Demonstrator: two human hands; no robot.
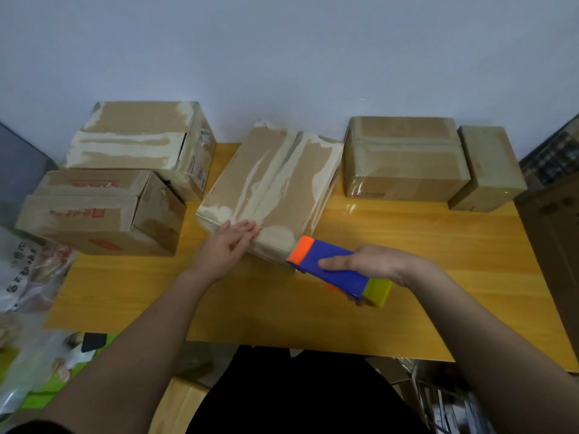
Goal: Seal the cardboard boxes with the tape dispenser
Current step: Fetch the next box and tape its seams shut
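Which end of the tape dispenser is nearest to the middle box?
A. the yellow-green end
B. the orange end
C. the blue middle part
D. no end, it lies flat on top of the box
B: the orange end of the tape dispenser, gripped by the right hand, meets the near corner of the middle box, which the left hand presses on.

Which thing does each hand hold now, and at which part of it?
The right hand grips the tape dispenser around its blue middle body. The left hand holds nothing; its straight fingers press the middle box at the near edge.
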